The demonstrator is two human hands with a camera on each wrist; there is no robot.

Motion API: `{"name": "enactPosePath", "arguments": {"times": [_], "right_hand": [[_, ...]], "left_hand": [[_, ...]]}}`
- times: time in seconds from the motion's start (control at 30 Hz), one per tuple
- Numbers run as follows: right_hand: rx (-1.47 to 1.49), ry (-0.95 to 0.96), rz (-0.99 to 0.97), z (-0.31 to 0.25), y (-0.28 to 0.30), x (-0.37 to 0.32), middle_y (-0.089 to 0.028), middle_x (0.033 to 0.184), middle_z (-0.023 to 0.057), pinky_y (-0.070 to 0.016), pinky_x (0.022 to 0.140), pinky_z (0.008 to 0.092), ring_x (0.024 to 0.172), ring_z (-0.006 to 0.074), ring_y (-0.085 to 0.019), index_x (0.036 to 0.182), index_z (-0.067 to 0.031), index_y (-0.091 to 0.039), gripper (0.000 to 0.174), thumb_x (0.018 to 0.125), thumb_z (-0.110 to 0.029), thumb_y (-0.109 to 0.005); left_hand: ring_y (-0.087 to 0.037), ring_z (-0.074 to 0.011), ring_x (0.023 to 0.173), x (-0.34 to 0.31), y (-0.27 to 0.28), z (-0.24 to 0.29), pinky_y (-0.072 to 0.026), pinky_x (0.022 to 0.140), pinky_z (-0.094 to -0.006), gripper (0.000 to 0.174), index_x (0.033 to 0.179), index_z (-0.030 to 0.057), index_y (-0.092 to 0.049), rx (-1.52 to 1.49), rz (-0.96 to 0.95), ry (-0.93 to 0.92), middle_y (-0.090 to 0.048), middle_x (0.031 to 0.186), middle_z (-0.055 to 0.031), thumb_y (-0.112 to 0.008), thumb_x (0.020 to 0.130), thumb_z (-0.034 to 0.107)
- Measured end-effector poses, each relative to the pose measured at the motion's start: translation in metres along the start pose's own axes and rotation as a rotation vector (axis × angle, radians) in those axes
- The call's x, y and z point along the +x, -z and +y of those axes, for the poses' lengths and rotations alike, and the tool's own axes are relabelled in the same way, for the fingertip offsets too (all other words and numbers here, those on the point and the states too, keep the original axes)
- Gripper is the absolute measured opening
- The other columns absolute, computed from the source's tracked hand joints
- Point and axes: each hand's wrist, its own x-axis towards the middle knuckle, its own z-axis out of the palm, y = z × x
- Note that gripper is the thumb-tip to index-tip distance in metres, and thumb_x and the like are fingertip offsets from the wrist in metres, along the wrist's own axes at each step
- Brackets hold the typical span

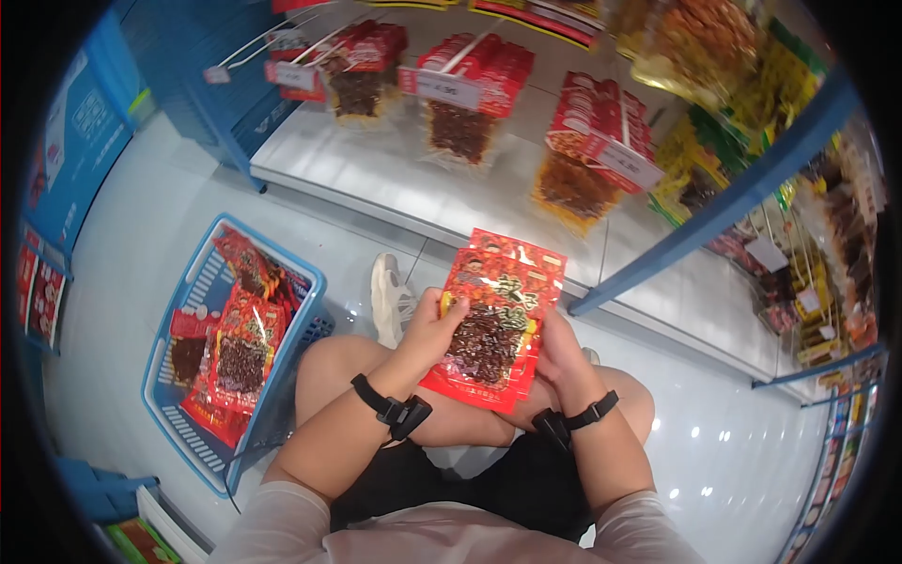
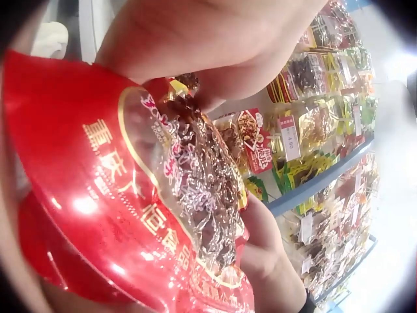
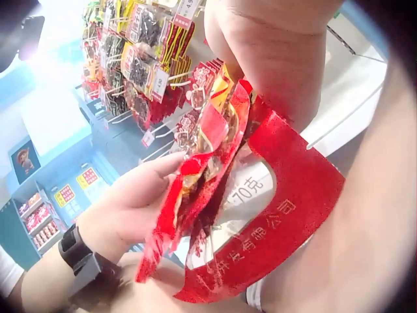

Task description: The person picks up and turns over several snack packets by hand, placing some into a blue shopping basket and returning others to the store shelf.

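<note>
Both hands hold a small stack of red snack bags (image 1: 489,343) over the crossed legs. The front bag has a clear window with dark, glossy food inside. On the stack's left edge, the left hand (image 1: 430,329) grips with its thumb over the front. Around the right edge is the right hand (image 1: 561,352), its fingers mostly hidden behind the bags. In the right wrist view the layered bags (image 3: 273,202) fan apart at their lower edges. The left wrist view shows the front bag's lower red band (image 2: 98,169) close up.
A blue basket (image 1: 153,371) with several similar bags stands on the floor at the left. Ahead, more packets (image 1: 460,132) hang from hooks with price tags above a white shelf base (image 1: 376,193). A blue shelf post (image 1: 695,235) slants across the right. One shoe (image 1: 387,296) shows beyond the left hand.
</note>
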Motion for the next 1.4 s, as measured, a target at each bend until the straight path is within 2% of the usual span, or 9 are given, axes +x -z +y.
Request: {"name": "enactPosePath", "arguments": {"times": [0.13,0.23,0.37,0.5,0.63,0.87,1.07,1.17,1.4], "right_hand": [[0.010,-0.057,-0.032,-0.005,-0.009,-0.006,-0.062,0.125,0.0157,-0.0515,0.096,0.0393,0.110,0.0249,-0.062,0.129,0.0014,-0.051,0.039,0.101,-0.026,-0.045],[0.013,-0.167,-0.120,-0.003,-0.001,0.002,-0.063,0.122,0.0147,-0.0529,0.094,0.0391,0.107,0.0245,-0.064,0.128,-0.0001,-0.053,0.034,0.100,-0.018,-0.049],[-0.097,-0.092,-0.116,0.001,-0.004,0.006,-0.068,0.112,0.0130,-0.0569,0.084,0.0391,0.097,0.0230,-0.068,0.122,-0.0002,-0.059,0.028,0.095,-0.009,-0.056],[-0.215,-0.068,-0.077,0.001,-0.012,0.005,-0.069,0.109,0.0136,-0.0563,0.084,0.0378,0.094,0.0212,-0.068,0.122,0.0015,-0.059,0.029,0.094,-0.004,-0.056],[-0.215,-0.017,-0.106,0.004,-0.009,0.010,-0.068,0.112,0.0144,-0.0555,0.087,0.0369,0.096,0.0229,-0.068,0.123,0.0028,-0.058,0.030,0.094,0.000,-0.054],[-0.243,-0.079,-0.168,-0.009,-0.025,-0.004,-0.066,0.116,0.0162,-0.0546,0.090,0.0388,0.102,0.0276,-0.067,0.124,0.0033,-0.057,0.031,0.094,0.000,-0.055],[-0.273,-0.018,-0.085,0.010,-0.004,0.018,-0.068,0.110,0.0140,-0.0554,0.085,0.0377,0.096,0.0253,-0.068,0.121,0.0020,-0.058,0.030,0.091,-0.002,-0.061],[-0.286,-0.031,-0.087,0.013,0.004,0.024,-0.067,0.111,0.0147,-0.0550,0.086,0.0403,0.097,0.0270,-0.067,0.120,0.0016,-0.057,0.030,0.090,-0.001,-0.061],[-0.281,-0.056,-0.038,0.011,-0.003,0.022,-0.066,0.111,0.0152,-0.0555,0.088,0.0424,0.099,0.0280,-0.066,0.119,0.0014,-0.057,0.030,0.089,0.001,-0.061]], "left_hand": [[-0.051,-0.0079,0.082,0.001,-0.002,-0.006,-0.0439,0.076,-0.0244,0.024,0.101,0.0032,-0.050,0.017,0.073,0.042,-0.058,0.090,-0.0020,-0.059,0.098,0.025],[-0.050,-0.0079,0.084,-0.001,-0.002,-0.001,-0.0429,0.078,-0.0242,0.019,0.101,0.0047,-0.050,-0.024,0.138,0.055,-0.056,0.092,-0.0016,-0.057,0.100,0.022],[-0.050,-0.0078,0.084,-0.003,0.003,0.008,-0.0430,0.078,-0.0243,0.017,0.099,0.0045,-0.050,0.028,0.202,-0.053,-0.056,0.092,-0.0013,-0.057,0.099,0.020],[-0.053,-0.0087,0.084,-0.005,0.013,0.022,-0.0448,0.079,-0.0252,0.016,0.103,0.0035,-0.048,0.118,0.221,-0.200,-0.057,0.091,-0.0018,-0.058,0.098,0.015],[-0.060,-0.0116,0.097,-0.013,0.019,0.084,-0.0492,0.085,-0.0264,0.022,0.113,0.0023,-0.043,-0.034,0.085,-0.234,-0.063,0.108,-0.0109,-0.058,0.097,0.008],[-0.062,-0.0116,0.095,-0.025,0.047,0.235,-0.0509,0.085,-0.0271,0.032,0.120,0.0042,-0.043,0.146,0.094,-0.530,-0.064,0.108,-0.0076,-0.060,0.094,0.002],[-0.062,-0.0114,0.094,0.025,0.110,0.328,-0.0504,0.083,-0.0263,0.030,0.120,0.0012,-0.045,0.272,0.236,-0.886,-0.065,0.107,-0.0080,-0.060,0.094,0.004],[-0.062,-0.0115,0.093,0.052,0.136,0.366,-0.0504,0.082,-0.0262,0.029,0.120,0.0015,-0.047,0.189,0.344,-0.886,-0.065,0.107,-0.0082,-0.060,0.095,0.008],[-0.062,-0.0156,0.091,0.131,0.186,0.410,-0.0507,0.082,-0.0331,0.030,0.117,0.0051,-0.051,-0.158,0.328,-0.716,-0.064,0.103,-0.0069,-0.064,0.094,0.020]]}}
